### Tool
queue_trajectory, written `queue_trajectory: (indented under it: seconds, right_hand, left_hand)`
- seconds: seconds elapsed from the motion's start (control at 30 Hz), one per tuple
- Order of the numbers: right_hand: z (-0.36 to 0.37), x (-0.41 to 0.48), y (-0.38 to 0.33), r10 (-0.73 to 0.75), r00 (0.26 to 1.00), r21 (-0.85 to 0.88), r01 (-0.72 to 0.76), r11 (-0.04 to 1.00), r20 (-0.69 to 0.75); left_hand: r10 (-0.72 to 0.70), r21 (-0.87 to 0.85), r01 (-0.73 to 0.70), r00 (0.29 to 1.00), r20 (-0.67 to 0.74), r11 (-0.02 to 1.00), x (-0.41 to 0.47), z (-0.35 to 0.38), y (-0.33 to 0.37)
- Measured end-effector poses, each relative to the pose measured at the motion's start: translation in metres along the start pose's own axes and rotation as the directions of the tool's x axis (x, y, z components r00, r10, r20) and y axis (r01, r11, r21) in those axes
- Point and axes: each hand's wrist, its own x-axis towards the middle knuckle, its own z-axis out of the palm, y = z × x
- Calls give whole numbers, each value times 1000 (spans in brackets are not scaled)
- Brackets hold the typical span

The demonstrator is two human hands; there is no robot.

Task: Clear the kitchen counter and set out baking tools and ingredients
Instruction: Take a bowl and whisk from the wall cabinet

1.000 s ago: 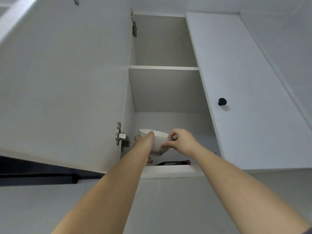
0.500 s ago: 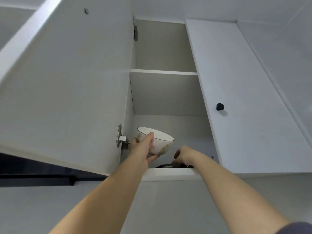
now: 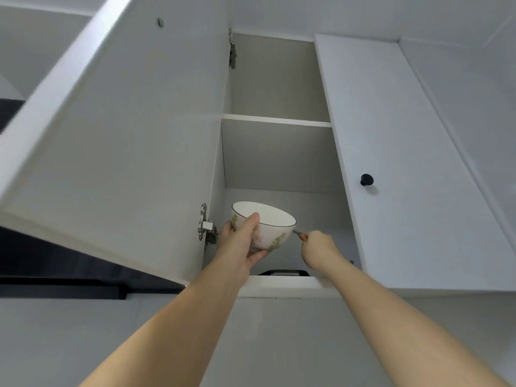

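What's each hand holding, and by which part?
The left hand holds the white bowl by its side, thumb near the rim, fingers under the base. The right hand grips a utensil by its orange handle.

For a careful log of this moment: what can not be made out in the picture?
Head view:
- thin tool in right hand: ends hidden by hand and bowl.
- black object: mostly hidden behind lower shelf edge.
- top of upper shelf: seen from below only.

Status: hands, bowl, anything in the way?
Left hand grips bowl at open cabinet. Right hand pinches small utensil. Open door close on left.
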Motion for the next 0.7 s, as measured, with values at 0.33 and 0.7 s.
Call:
queue_trajectory:
  seconds: [0.33,0.7]
  right_hand:
    - [-46,-83,3,-29,969,294,103,950,-247]
    - [-95,-231,-34,115,966,429,-5,903,-231]
  left_hand:
    - [-51,-57,57,995,90,997,-83,4,30]
    - [-275,8,276,955,112,961,-236,-34,78]
